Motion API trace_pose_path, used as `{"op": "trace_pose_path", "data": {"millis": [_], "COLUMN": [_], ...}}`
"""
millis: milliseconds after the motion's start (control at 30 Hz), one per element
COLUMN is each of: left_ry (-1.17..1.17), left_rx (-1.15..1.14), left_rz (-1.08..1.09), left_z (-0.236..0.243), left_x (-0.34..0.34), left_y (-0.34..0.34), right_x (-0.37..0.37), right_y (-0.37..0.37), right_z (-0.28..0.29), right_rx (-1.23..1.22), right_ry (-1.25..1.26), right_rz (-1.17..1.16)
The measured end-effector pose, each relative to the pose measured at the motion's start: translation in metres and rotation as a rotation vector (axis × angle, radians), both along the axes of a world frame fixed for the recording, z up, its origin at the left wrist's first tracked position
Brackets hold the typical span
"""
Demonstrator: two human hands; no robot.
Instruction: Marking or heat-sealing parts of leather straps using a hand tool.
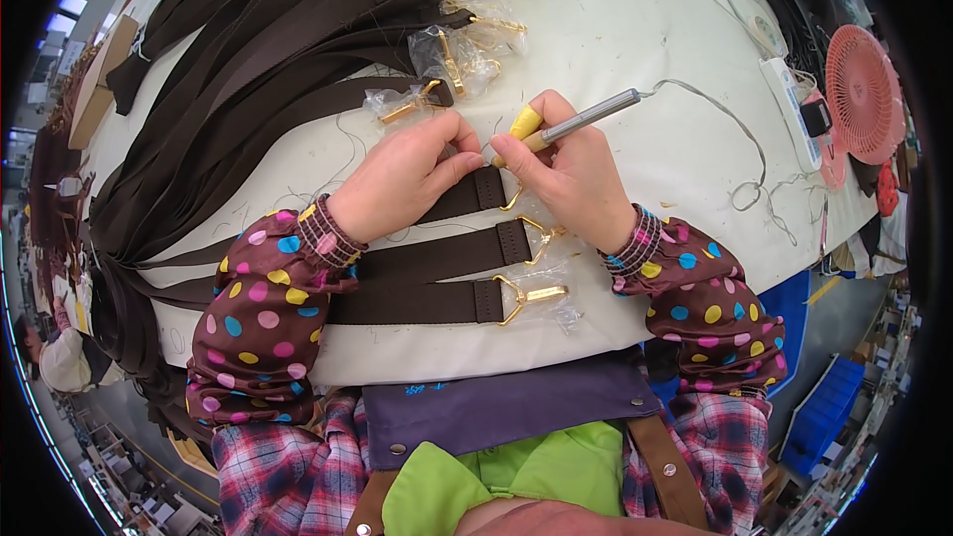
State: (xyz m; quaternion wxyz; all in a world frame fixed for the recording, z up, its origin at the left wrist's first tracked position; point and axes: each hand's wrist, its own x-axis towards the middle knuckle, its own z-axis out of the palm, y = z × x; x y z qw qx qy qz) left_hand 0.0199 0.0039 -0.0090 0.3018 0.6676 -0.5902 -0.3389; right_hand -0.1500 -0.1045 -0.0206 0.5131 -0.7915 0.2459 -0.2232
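Observation:
My right hand (568,164) grips a corded pen-shaped tool (594,114) with a grey metal handle, its tip pointing left toward my other hand. Yellow tape wraps one of that hand's fingers. My left hand (405,171) is closed in a pinch right beside the tool's tip; what lies between its fingertips is too small to make out. Under both hands is the end of a dark brown strap (467,197) with a gold hook. Two more brown straps lie nearer me, one (462,250) above the other (427,302), with gold hooks (536,295) partly in clear plastic.
A large bundle of brown straps (248,69) fills the table's left, with plastic-wrapped gold hooks (452,65) at the ends. On the right stand a pink fan (862,94) and a white power strip (791,114). The tool's cable (730,114) trails across the white tabletop (635,40).

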Motion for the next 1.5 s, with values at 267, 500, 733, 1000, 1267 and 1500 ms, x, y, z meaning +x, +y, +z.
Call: {"op": "trace_pose_path", "data": {"millis": [267, 500, 733, 1000, 1267, 1500], "left_ry": [-0.014, 0.044, 0.054, 0.057, 0.033, 0.099], "left_rx": [-0.012, 0.015, -0.011, 0.017, -0.035, 0.041], "left_rz": [-0.004, 0.058, 0.056, 0.068, 0.054, 0.09], "left_z": [-0.001, 0.0, -0.006, -0.005, -0.007, 0.0], "left_x": [0.001, -0.001, 0.0, -0.002, -0.002, -0.003], "left_y": [0.0, 0.0, 0.002, 0.002, 0.003, 0.001], "right_x": [0.001, 0.0, -0.006, -0.002, -0.001, 0.0], "right_y": [0.0, 0.0, -0.009, -0.005, -0.004, -0.005], "right_z": [-0.001, 0.0, 0.001, -0.006, -0.007, -0.008], "right_rx": [-0.016, -0.012, -0.087, 0.085, 0.036, 0.043], "right_ry": [0.002, -0.031, -0.126, -0.081, -0.054, -0.063], "right_rz": [-0.006, -0.003, 0.095, 0.102, 0.085, 0.078]}}
